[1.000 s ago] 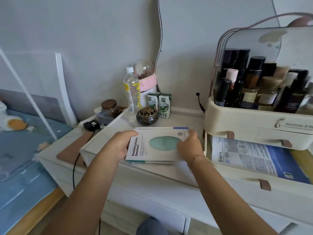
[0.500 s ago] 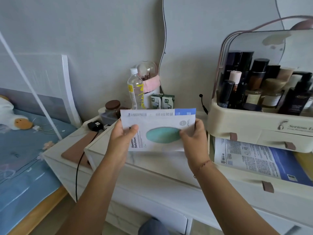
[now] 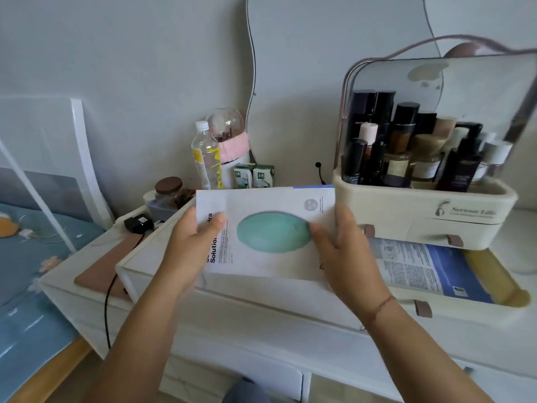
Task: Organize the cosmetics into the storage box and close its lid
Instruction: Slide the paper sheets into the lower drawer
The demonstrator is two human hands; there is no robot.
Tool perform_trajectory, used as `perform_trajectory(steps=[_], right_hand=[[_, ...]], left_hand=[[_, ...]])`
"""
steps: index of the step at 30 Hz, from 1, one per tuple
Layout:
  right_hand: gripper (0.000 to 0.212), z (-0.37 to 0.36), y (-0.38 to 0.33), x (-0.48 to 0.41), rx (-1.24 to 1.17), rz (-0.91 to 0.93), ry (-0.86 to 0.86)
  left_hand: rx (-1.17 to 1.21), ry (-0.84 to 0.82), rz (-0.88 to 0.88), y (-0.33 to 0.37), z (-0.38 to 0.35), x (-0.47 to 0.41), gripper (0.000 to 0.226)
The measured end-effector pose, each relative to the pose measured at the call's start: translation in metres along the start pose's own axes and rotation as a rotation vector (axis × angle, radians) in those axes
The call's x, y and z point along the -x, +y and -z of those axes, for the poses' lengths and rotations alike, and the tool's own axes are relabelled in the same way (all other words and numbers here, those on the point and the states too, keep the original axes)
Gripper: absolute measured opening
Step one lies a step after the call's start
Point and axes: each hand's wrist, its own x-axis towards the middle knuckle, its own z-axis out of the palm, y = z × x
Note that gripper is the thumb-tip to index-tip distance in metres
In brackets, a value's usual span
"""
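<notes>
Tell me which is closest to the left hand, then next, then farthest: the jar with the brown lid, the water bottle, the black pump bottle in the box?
From the left hand, in the head view:
1. Jar with the brown lid, just behind the hand, slightly left.
2. Water bottle, farther back by the wall.
3. Black pump bottle, far right inside the storage box.

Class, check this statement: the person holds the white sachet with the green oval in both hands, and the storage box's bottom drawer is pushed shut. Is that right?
Not quite. The head view shows the bottom drawer pulled open, with a blue-and-white packet lying inside. The rest stands: the left hand and right hand both hold the sachet.
</notes>
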Motion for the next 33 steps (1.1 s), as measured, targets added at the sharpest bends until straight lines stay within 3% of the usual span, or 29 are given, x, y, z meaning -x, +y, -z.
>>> perform_trajectory(steps=[3,7,14,19,23,27,29,31,33], right_hand=[[0.033,0.055,0.006,0.003,0.031,-0.152,0.114],[0.035,0.127,0.035,0.003,0.258,-0.459,0.190],[0.019,0.187,0.059,0.001,0.786,-0.524,-0.174],[0.018,0.184,0.066,-0.014,0.880,-0.561,-0.281],[0.038,0.174,0.066,-0.017,0.802,-0.548,-0.152],[0.032,0.173,0.067,0.006,0.753,-0.457,0.016],[0.038,0.183,0.066,0.022,0.733,-0.345,0.038],[0.040,0.195,0.065,0.037,0.754,-0.209,-0.042],[0.037,0.203,0.066,0.048,0.702,-0.149,-0.155]], left_hand=[[-0.092,-0.136,0.043,0.015,-0.049,0.010,0.017],[-0.173,-0.334,0.179,0.019,-0.126,0.028,0.018],[-0.374,-0.521,0.197,0.017,-0.182,0.044,0.014],[-0.668,-0.506,0.102,0.016,-0.194,0.030,0.025],[-0.865,-0.380,0.030,0.017,-0.206,0.029,0.039],[-0.809,-0.179,-0.280,0.013,-0.196,0.038,0.045],[-0.647,-0.257,-0.386,0.010,-0.182,0.039,0.042],[-0.507,-0.458,-0.391,0.007,-0.167,0.045,0.044],[-0.462,-0.546,-0.376,-0.002,-0.158,0.052,0.042]])
